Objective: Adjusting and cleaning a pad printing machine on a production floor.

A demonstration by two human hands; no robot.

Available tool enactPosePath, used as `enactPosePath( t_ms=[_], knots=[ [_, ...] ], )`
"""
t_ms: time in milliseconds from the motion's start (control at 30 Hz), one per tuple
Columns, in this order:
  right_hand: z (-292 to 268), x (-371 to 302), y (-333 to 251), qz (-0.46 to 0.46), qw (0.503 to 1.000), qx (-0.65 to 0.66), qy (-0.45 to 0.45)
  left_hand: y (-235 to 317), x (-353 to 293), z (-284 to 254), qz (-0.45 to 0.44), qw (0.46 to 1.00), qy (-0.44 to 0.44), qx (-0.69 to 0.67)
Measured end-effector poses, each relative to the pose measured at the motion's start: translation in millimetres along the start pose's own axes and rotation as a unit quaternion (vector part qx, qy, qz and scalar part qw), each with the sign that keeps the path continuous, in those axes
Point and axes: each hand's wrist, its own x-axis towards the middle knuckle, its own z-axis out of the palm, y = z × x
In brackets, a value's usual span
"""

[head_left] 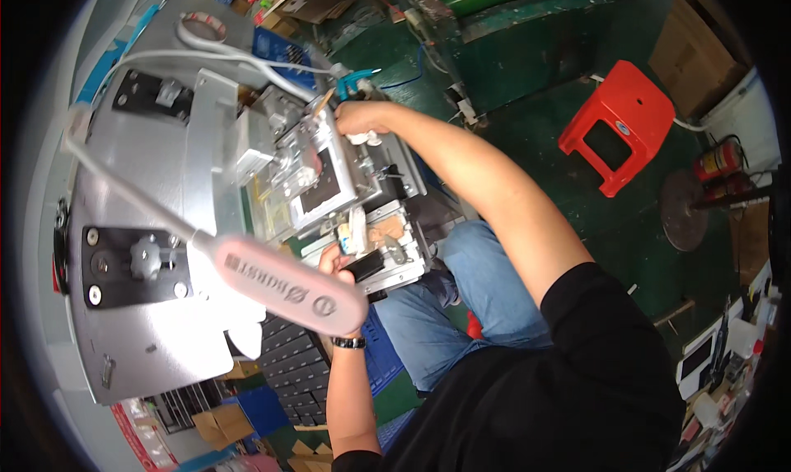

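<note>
My left hand (335, 260) is at the near side of a metal bench machine (350, 190), its fingers curled by a black rectangular piece (367, 266) that it appears to grip. A pink-white lamp head (284, 287) on a thin arm covers much of this hand and the wrist. My right hand (362, 119) reaches to the machine's far side with bent fingers. White crumpled material (362, 137) shows just under its palm; what the fingers hold is hidden. A dark flat panel (321, 184) in a pale frame sits on the machine between the hands.
Left of the machine stretches a grey metal table (140, 192) with black knobbed plates (136, 266) and a tape roll (203, 27). Stacked black pieces (288, 365) stand below it. A red stool (622, 126) and a fire extinguisher (719, 159) are on the right.
</note>
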Motion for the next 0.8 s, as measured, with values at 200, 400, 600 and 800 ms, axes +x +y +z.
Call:
enactPosePath(
  t_ms=[200,400,600,800],
  knots=[
    [2,-3,0,0.030,0.999,0.032,0.026,8,-4,0,-0.011,0.997,-0.050,-0.056],
    [2,-8,3,0.043,0.996,0.070,0.021,12,4,2,0.007,0.994,-0.065,-0.088],
    [-4,9,9,0.048,0.992,0.101,-0.053,9,5,9,0.020,0.996,-0.046,-0.075],
    [-5,21,18,0.077,0.990,0.108,-0.052,7,7,9,0.033,0.995,-0.055,-0.081]
  ],
)
